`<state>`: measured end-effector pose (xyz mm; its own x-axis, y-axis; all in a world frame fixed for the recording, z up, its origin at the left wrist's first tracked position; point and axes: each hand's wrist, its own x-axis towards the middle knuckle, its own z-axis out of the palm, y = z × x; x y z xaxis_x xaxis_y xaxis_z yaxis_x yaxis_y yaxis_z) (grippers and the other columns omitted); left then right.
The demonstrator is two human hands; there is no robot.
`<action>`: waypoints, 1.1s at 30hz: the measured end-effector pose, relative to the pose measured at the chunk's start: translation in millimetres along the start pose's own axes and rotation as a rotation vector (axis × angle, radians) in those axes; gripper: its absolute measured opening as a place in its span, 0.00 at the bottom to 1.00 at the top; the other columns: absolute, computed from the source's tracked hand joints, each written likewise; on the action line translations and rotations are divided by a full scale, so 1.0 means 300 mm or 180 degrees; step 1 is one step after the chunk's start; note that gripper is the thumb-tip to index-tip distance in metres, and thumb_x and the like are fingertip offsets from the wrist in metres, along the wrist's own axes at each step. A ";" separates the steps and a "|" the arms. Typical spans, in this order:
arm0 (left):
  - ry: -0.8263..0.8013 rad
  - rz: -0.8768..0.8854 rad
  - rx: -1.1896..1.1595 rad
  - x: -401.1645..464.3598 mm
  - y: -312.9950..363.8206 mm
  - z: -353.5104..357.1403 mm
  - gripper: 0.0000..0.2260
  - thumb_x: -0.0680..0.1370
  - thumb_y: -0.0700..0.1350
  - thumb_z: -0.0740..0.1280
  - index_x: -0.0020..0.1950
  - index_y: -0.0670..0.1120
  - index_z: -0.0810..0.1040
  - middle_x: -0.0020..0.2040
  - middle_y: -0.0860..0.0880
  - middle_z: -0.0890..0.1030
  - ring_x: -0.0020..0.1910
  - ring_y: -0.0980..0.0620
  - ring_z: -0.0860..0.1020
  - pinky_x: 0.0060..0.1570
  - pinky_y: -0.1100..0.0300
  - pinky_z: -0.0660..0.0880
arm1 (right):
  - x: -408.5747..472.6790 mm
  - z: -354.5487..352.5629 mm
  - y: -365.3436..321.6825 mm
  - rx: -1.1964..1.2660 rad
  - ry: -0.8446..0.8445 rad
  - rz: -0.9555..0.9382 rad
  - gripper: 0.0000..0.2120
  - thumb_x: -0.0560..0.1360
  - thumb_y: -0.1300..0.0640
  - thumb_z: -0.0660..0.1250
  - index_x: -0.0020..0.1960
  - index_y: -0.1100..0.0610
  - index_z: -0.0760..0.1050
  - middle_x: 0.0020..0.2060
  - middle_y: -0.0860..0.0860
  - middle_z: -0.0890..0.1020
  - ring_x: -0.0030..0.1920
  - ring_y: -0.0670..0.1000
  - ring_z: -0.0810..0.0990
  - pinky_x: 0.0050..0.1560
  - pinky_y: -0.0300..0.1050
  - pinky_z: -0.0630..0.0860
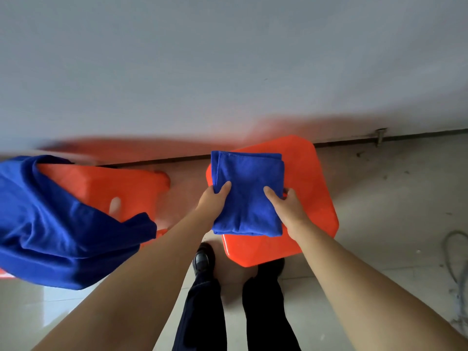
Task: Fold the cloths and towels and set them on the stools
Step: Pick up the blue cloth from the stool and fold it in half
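Here, from the head view, the left hand (211, 198) and right hand (288, 206) each pinched a side of the folded blue towel (249, 193), thumbs on top, over the orange stool (311, 173). An unfolded blue cloth (58, 224) draped another orange stool (106, 186) at left.

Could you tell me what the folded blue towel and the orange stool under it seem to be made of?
The folded blue towel looks like soft, matte microfibre or terry: fuzzy nap, stitched hem along its far edge. Both hands, left hand and right hand, grip its sides. The orange stool looks like moulded plastic: smooth, slightly glossy, with rounded corners. Neither material is certain from looks alone.
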<state>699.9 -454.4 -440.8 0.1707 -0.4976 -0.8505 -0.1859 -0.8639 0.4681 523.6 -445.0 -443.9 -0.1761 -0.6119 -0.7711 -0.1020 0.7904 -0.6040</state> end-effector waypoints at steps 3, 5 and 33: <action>-0.0124 -0.0029 -0.0223 -0.047 0.006 -0.002 0.15 0.78 0.54 0.62 0.60 0.47 0.73 0.47 0.52 0.79 0.45 0.54 0.78 0.48 0.57 0.72 | -0.026 -0.020 -0.024 0.0204 -0.0232 0.0150 0.03 0.75 0.54 0.67 0.48 0.52 0.76 0.45 0.52 0.82 0.49 0.56 0.81 0.52 0.53 0.78; -0.0131 0.0017 -0.0279 -0.094 0.035 -0.008 0.14 0.79 0.54 0.62 0.60 0.48 0.73 0.47 0.53 0.79 0.45 0.54 0.77 0.50 0.55 0.71 | -0.062 -0.060 -0.060 0.0404 -0.0300 0.0158 0.03 0.75 0.57 0.67 0.47 0.49 0.76 0.47 0.51 0.82 0.49 0.55 0.81 0.54 0.54 0.78; -0.2345 0.2602 0.1800 -1.227 0.486 0.290 0.16 0.79 0.52 0.62 0.64 0.47 0.73 0.57 0.47 0.79 0.55 0.44 0.78 0.59 0.47 0.75 | -1.283 -0.573 -0.083 0.3187 0.1680 -0.1272 0.13 0.76 0.62 0.66 0.57 0.52 0.71 0.53 0.49 0.79 0.52 0.53 0.80 0.49 0.52 0.78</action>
<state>526.0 -390.2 -80.4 -0.7431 -0.5543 -0.3750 -0.4048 -0.0740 0.9114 425.7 -224.5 -97.4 -0.7090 -0.5372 -0.4569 0.5244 0.0316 -0.8509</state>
